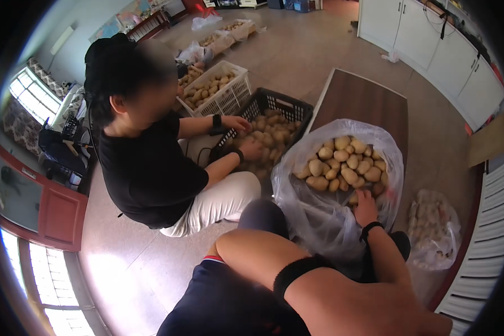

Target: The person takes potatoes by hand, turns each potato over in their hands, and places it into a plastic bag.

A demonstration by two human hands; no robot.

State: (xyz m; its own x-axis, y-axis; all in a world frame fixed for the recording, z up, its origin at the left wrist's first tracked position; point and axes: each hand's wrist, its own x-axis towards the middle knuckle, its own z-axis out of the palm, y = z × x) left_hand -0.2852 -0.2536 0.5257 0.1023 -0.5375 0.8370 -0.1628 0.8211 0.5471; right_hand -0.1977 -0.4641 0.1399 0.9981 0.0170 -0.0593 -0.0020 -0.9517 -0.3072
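Many potatoes (pixel 350 162) lie in a large clear plastic bag (pixel 313 215), its mouth spread wide in front of me. My right hand (pixel 366 209), with a black band at the wrist, reaches in at the near side. Its fingers curl round a potato (pixel 353 199), partly hidden. Close to the camera, my left hand (pixel 369 297) crosses over to the right, in front of my right forearm. It also wears a black wristband; its fingers are not clear at the bottom edge, and I see nothing held in it.
To the left, a co-worker (pixel 145 173) has both hands over a black crate (pixel 305 106) of potatoes. Behind it stands a white crate (pixel 238 92) of potatoes. A brown tabletop (pixel 364 101) adjoins my bag. Another filled plastic bag (pixel 434 229) lies right, beside a radiator (pixel 476 263).
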